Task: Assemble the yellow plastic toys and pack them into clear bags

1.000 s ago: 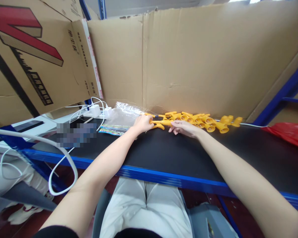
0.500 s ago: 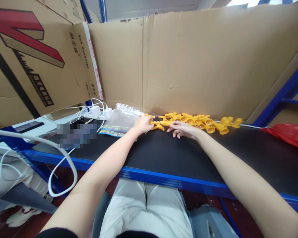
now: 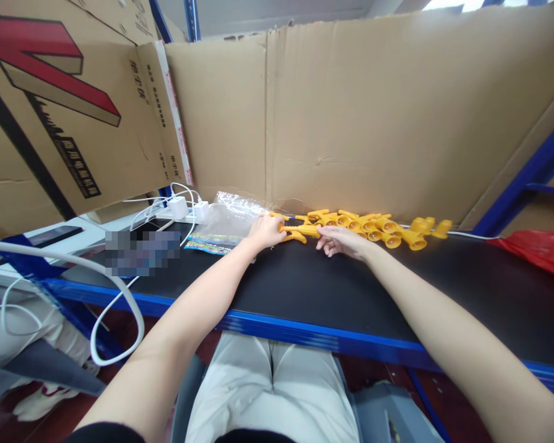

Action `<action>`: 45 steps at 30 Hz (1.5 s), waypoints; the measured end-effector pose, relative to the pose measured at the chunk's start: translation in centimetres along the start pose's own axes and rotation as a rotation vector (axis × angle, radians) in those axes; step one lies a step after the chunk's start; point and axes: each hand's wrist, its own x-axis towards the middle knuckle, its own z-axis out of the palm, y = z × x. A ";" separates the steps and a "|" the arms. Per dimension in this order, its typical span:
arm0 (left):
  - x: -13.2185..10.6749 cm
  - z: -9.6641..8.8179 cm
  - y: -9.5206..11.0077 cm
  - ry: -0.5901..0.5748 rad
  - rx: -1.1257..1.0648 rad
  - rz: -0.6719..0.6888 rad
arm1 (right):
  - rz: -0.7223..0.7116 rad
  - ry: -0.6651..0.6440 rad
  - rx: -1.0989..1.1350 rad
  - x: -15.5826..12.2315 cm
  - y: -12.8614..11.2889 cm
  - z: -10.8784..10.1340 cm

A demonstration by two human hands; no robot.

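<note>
My left hand [image 3: 266, 231] is curled around one end of a yellow plastic toy piece [image 3: 300, 231] that lies on the black bench top [image 3: 332, 289]. My right hand [image 3: 343, 240] rests beside it, fingertips touching the piece's other end, fingers partly bent. Behind both hands a row of several more yellow plastic pieces [image 3: 378, 224] runs along the foot of the cardboard wall [image 3: 351, 111]. A clear plastic bag [image 3: 226, 221] with a coloured edge lies just left of my left hand.
A white charger and cables [image 3: 180, 206] sit at the back left, with a dark phone [image 3: 55, 234] further left. A red bag [image 3: 540, 249] lies at the right. A thick white cable [image 3: 120, 295] loops over the bench's blue front edge [image 3: 305, 332].
My right hand's fingers have drawn in slightly, from spread flat toward the end of the yellow piece. My left hand has stayed in place.
</note>
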 end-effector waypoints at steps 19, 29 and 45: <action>-0.1 -0.4 0.3 -0.044 -0.005 -0.044 | -0.046 0.002 0.016 0.0 0.0 0.0; -0.2 -0.5 0.5 -0.043 -0.003 -0.030 | 0.020 0.060 -0.038 0.6 0.1 0.4; -0.5 -0.9 1.2 -0.014 0.040 -0.021 | 0.176 0.153 0.047 0.8 -0.6 1.5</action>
